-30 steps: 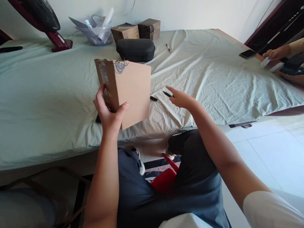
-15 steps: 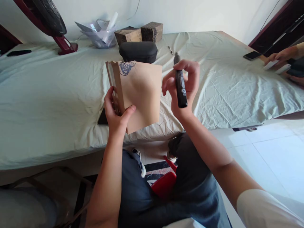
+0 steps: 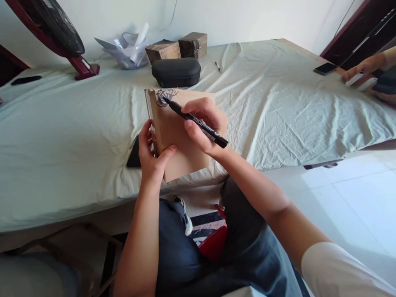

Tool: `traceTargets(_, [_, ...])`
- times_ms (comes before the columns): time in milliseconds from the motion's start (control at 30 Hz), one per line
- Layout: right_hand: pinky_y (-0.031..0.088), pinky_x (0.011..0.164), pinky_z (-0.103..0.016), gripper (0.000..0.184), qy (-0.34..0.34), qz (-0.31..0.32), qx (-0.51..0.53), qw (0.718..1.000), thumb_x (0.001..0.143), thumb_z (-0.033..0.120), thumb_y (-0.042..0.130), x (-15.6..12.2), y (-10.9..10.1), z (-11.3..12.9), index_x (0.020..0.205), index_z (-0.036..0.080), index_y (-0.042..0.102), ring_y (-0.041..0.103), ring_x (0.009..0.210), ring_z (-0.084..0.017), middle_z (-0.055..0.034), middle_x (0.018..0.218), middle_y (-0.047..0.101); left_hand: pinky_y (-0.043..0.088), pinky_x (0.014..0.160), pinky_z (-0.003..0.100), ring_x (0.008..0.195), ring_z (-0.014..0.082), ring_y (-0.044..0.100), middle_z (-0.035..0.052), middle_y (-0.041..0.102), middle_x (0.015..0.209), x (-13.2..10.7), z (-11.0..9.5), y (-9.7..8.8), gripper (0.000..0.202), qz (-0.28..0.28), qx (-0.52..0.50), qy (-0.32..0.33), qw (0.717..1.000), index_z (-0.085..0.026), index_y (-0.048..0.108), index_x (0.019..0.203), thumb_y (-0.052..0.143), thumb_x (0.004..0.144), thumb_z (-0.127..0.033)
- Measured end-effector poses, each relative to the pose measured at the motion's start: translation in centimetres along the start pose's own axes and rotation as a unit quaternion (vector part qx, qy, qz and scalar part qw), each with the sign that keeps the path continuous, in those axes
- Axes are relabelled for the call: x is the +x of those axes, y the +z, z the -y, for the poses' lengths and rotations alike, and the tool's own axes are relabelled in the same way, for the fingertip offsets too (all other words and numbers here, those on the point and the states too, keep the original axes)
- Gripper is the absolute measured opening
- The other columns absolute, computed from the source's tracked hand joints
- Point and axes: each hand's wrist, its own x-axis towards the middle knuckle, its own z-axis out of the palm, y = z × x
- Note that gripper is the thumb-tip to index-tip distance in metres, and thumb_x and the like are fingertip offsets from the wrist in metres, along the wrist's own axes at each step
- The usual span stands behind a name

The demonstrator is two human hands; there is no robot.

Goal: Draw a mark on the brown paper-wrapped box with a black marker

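– Box (image 3: 182,138) front and centre, plain brown cardboard, right by the front edge of the table! Where are the fingers?

– Left hand (image 3: 151,161) has it in a firm grasp: thumb laid over the face, other fingers wrapped round the left side.

– And the right hand (image 3: 215,117)?

– Over the box's right half, pinching a black marker (image 3: 206,129) between thumb and fingers. The point is up at the dark scribble (image 3: 160,95) in the far left corner; whether it touches, I can't tell.

– What crowds them?

– A black case (image 3: 176,72), just past the box's far edge, blocks that side. Behind it, two patterned boxes (image 3: 193,43), with a clear basket (image 3: 123,60) to their left. And look, a dark flat object (image 3: 134,156) pokes out beside the left hand!

– Farther right?

– A slim pen (image 3: 218,67), then a phone (image 3: 325,69) near a co-worker's hand (image 3: 365,68).

– Room to move?

– Wrinkled green cloth (image 3: 77,123) stretches wide to the left, and plenty more runs rightward. Towards us it's tight: the box's near corner reaches the cloth's front edge, with the person's legs (image 3: 244,239) below.
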Motion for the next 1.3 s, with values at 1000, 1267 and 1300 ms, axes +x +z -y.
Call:
traceTargets(1000, [0.06, 0.068, -0.038, 0.026, 0.001, -0.232, 0.049, 0.971, 0.116, 0.056, 0.056, 1.6, -2.2, 1.1, 0.124, 0.032, 0.065, 0.062, 0.065, -0.02, -0.0006, 0.087, 0.066, 0.064, 0.108, 0.051, 0.131, 0.0364, 0.072, 0.0112, 0.068, 0.155, -0.1, 0.4, -0.7, 0.109, -0.007, 0.015, -0.003, 1.0, -0.039, 0.057, 0.169, 0.101, 0.072, -0.064])
traceTargets(1267, [0.045, 0.048, -0.036, 0.065, 0.144, -0.292, 0.113, 0.939, 0.111, 0.093, 0.044, 2.9, -3.8, -1.9, 0.121, 0.032, 0.062, 0.05, 0.05, -0.017, -0.0011, 0.082, 0.067, 0.062, 0.113, 0.054, 0.132, 0.0371, 0.07, 0.0114, 0.066, 0.156, -0.1, 0.8, -1.1, 0.11, -0.007, 0.028, -0.01, 1.0, -0.038, 0.055, 0.169, 0.098, 0.072, -0.069])
traceTargets(1300, [0.04, 0.045, -0.035, 0.071, 0.164, -0.291, 0.111, 0.936, 0.107, 0.099, 0.041, 3.0, -4.0, -2.4, 0.117, 0.032, 0.062, 0.046, 0.048, -0.016, -0.0001, 0.077, 0.063, 0.062, 0.113, 0.054, 0.132, 0.0371, 0.07, 0.0115, 0.066, 0.157, -0.1, 0.9, -1.1, 0.11, -0.006, 0.03, -0.01, 0.999, -0.039, 0.054, 0.17, 0.097, 0.073, -0.068])
